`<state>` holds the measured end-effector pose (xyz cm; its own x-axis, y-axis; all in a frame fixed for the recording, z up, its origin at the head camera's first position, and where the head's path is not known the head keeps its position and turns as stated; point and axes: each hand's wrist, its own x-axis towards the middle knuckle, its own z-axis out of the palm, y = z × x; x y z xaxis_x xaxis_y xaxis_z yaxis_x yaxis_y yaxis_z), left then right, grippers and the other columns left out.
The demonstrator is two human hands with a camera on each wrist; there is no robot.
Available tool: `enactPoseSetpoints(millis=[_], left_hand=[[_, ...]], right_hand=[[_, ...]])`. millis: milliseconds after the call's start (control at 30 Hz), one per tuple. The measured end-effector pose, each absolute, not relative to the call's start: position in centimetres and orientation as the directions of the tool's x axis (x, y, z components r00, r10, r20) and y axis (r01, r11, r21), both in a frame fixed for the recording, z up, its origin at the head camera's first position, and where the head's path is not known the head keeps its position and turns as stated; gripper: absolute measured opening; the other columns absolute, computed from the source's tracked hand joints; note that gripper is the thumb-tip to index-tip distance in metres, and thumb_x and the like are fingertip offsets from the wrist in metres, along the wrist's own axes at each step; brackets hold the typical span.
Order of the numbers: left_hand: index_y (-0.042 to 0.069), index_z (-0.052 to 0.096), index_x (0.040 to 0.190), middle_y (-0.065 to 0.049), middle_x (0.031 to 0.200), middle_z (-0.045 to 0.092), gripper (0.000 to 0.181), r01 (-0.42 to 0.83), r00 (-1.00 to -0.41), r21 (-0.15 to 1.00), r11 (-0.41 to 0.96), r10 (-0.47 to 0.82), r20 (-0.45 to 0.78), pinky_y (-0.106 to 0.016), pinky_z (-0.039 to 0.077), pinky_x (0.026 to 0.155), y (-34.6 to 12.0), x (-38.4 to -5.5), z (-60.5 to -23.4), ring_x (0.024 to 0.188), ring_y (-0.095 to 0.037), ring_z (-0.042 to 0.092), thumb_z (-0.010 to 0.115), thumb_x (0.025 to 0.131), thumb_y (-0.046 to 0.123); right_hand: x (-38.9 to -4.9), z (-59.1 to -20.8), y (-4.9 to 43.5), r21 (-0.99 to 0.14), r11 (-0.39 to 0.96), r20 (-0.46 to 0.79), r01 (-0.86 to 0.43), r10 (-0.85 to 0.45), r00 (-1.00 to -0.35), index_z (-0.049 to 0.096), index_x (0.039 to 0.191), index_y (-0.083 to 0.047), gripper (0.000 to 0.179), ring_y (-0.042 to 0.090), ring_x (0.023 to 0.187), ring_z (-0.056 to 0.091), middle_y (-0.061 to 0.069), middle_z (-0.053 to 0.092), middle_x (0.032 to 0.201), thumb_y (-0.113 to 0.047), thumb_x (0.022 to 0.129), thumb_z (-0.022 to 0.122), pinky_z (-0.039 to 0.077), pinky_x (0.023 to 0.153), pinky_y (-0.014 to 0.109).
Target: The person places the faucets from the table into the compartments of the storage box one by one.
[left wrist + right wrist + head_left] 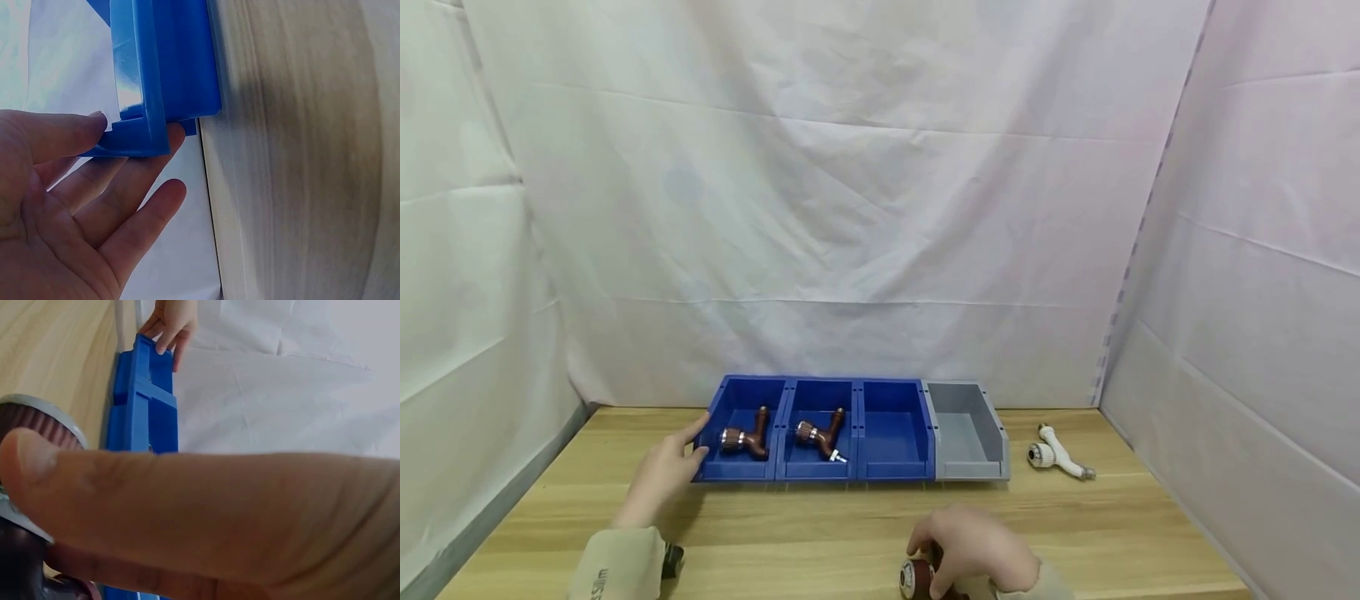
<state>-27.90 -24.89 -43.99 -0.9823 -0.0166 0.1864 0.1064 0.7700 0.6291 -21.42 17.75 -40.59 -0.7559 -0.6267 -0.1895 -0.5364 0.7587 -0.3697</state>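
Note:
My left hand (664, 468) holds the left side of the leftmost blue bin (730, 472); in the left wrist view the thumb lies on one side of its rim (147, 81) and fingers on the other. At the table's front, my right hand (970, 543) grips a dark brown valve (916, 578) with a ribbed knob and silver rings. Most of that valve is hidden by the hand, though its ribbed knob (44, 422) shows beside the thumb in the right wrist view. One brown valve (751, 442) lies in the leftmost bin, and another brown valve (824, 435), with a metal tip, in the second.
Beside the second bin stand a third blue bin (895, 468) and a grey bin (962, 471), joined in one row. A white valve (1057, 455) lies on the wooden table (805, 533) to their right. White cloth (865, 208) hangs behind and at both sides.

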Motion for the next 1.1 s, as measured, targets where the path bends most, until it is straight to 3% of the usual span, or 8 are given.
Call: enactPoseSetpoints(millis=[67,300,533,633,767,967,1100], left_hand=[[0.002,0.039,0.147,-0.018,0.079,0.056,0.056,0.099,-0.983,0.627,0.773,-0.02,0.18,-0.03,0.033,0.045,-24.9,-27.9,-44.0,0.046,-0.013,0.032,0.055,0.094,0.007],[0.001,0.039,0.146,-0.025,0.092,0.061,0.055,0.1,-0.982,0.615,0.782,-0.022,0.187,-0.032,0.032,0.047,-24.9,-27.9,-44.0,0.047,-0.015,0.032,0.056,0.094,0.007],[0.001,0.039,0.146,-0.023,0.088,0.061,0.055,0.099,-0.982,0.611,0.786,-0.02,0.186,-0.032,0.031,0.047,-24.9,-28.0,-44.0,0.047,-0.015,0.031,0.056,0.094,0.008],[0.001,0.039,0.146,-0.03,0.094,0.062,0.055,0.104,-0.981,0.611,0.785,-0.02,0.194,-0.032,0.031,0.047,-24.9,-28.0,-43.8,0.048,-0.016,0.031,0.055,0.094,0.008],[0.0,0.039,0.145,-0.037,0.118,0.055,0.054,0.115,-0.978,0.61,0.784,-0.019,0.208,-0.033,0.03,0.049,-24.9,-28.0,-43.7,0.05,-0.017,0.032,0.055,0.095,0.007],[0.0,0.039,0.146,-0.037,0.114,0.057,0.055,0.108,-0.981,0.614,0.782,-0.017,0.194,-0.032,0.031,0.046,-24.9,-27.9,-43.8,0.047,-0.015,0.03,0.055,0.094,0.007],[0.001,0.039,0.146,-0.032,0.094,0.061,0.055,0.112,-0.981,0.616,0.78,-0.012,0.195,-0.03,0.031,0.045,-24.9,-27.9,-43.9,0.046,-0.013,0.028,0.055,0.094,0.008]], right_hand=[[-21.4,-40.7,17.6,-0.364,0.758,-0.197,-0.541,-0.631,-0.75,0.074,0.095,-0.024,0.037,-0.001,0.069,0.049,-0.018,0.059,0.079,-0.017,0.061,0.088,0.043,0.063,0.022],[-21.6,-41.2,17.2,-0.374,0.774,-0.234,-0.511,-0.612,-0.756,0.075,0.091,-0.023,0.032,0.0,0.067,0.049,-0.018,0.057,0.076,-0.015,0.062,0.087,0.042,0.061,0.022],[-21.7,-41.5,17.0,-0.371,0.787,-0.251,-0.493,-0.596,-0.763,0.074,0.09,-0.022,0.032,0.001,0.066,0.049,-0.017,0.057,0.074,-0.012,0.063,0.087,0.043,0.061,0.023],[-21.7,-41.2,16.8,-0.37,0.796,-0.262,-0.479,-0.584,-0.769,0.074,0.09,-0.022,0.032,0.002,0.066,0.05,-0.016,0.057,0.074,-0.012,0.063,0.088,0.043,0.062,0.023],[-21.8,-41.0,16.6,-0.363,0.809,-0.279,-0.462,-0.568,-0.775,0.073,0.089,-0.022,0.03,0.002,0.067,0.05,-0.016,0.058,0.074,-0.012,0.065,0.088,0.043,0.062,0.024],[-21.6,-41.0,16.6,-0.339,0.806,-0.271,-0.485,-0.577,-0.77,0.073,0.083,-0.02,0.026,0.002,0.064,0.049,-0.017,0.056,0.071,-0.012,0.063,0.088,0.042,0.059,0.023],[-21.5,-41.1,16.8,-0.334,0.805,-0.263,-0.491,-0.58,-0.771,0.073,0.081,-0.019,0.025,0.002,0.062,0.048,-0.017,0.056,0.07,-0.011,0.063,0.088,0.042,0.058,0.023]])
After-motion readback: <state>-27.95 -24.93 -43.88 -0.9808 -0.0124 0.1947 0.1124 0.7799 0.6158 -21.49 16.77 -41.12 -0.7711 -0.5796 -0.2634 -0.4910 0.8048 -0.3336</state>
